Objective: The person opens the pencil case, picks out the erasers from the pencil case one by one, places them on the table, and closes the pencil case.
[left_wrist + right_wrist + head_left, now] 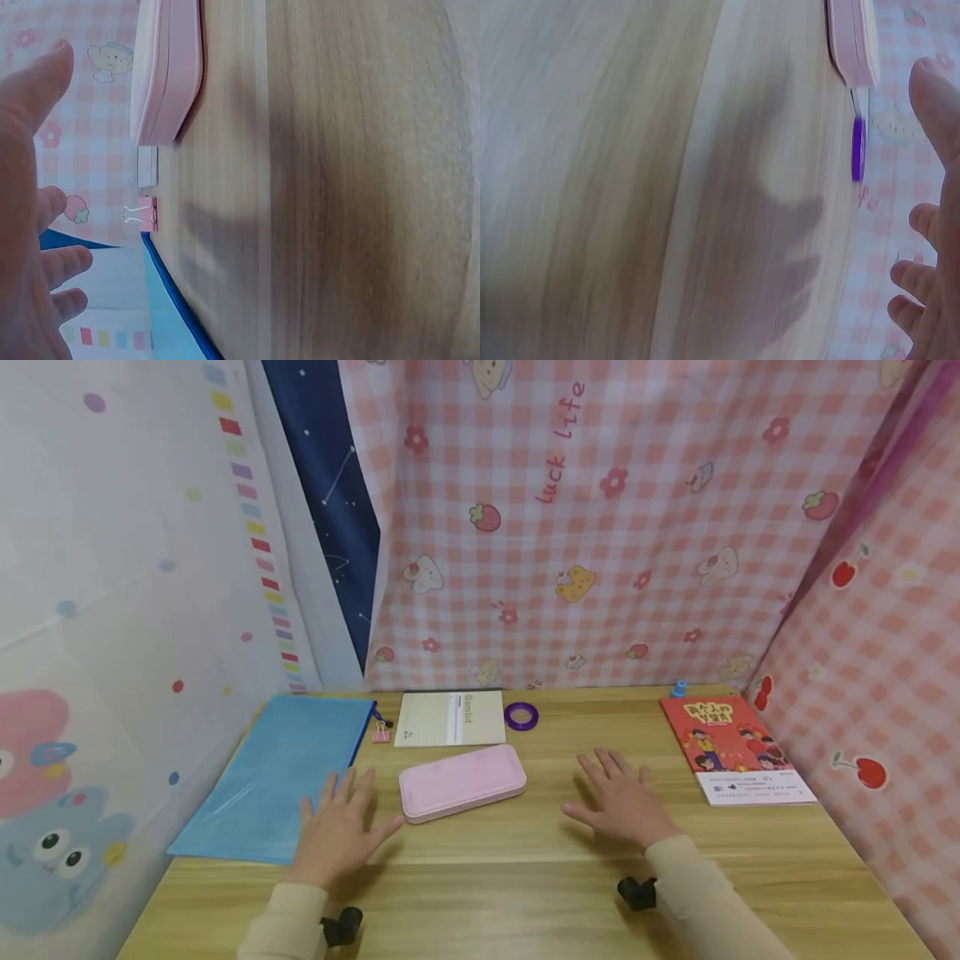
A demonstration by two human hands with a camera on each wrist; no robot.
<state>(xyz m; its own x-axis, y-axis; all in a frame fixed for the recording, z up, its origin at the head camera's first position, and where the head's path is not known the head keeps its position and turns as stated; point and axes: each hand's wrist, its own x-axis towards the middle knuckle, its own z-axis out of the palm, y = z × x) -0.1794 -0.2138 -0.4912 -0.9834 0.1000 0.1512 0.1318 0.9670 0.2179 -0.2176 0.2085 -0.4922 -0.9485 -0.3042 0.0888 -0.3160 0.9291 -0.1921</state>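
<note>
My left hand (339, 828) is held above the table with its fingers spread and nothing in it. It overlaps the right edge of a blue zip folder (277, 768) in the head view, its thumb pointing toward a pink pencil case (463, 782). The right hand (621, 800), also spread and without anything in it, hovers over bare wood to the right of the case; its shadow falls on the tabletop in the right wrist view. Behind the case lie a cream notebook (431, 720) marked "Gambit" and a purple tape ring (521, 717).
A pink binder clip (381, 732) sits between folder and notebook. At the right lies a red-and-white booklet (723, 735), with a small blue object (678, 689) behind it. Patterned curtains (577, 527) enclose the wooden table (480, 893) at the back and sides.
</note>
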